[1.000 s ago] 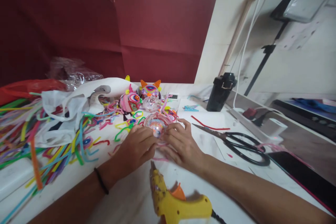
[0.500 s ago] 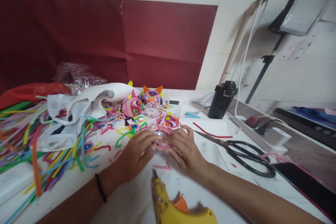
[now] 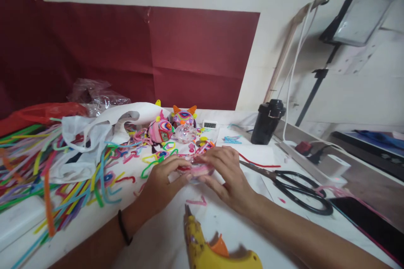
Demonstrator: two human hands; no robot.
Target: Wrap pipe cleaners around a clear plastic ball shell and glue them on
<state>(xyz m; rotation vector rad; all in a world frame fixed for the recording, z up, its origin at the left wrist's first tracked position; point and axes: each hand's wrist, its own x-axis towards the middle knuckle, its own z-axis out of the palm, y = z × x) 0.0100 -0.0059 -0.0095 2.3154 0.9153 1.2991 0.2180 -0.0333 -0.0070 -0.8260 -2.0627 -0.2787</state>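
Here the left hand (image 3: 162, 178) and right hand (image 3: 227, 174) both pinch a clear ball wrapped in pink strips (image 3: 197, 170) between fingertips, above the white worktop (image 3: 158, 239), with a yellow glue gun (image 3: 208, 250) lying just below.

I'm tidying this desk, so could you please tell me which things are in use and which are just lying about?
In use:
left hand and right hand, both on the clear ball
pink pipe cleaner around it
yellow glue gun, closest by

Lying about:
scissors
black flask
finished decorated balls
loose pipe cleaners
white bag
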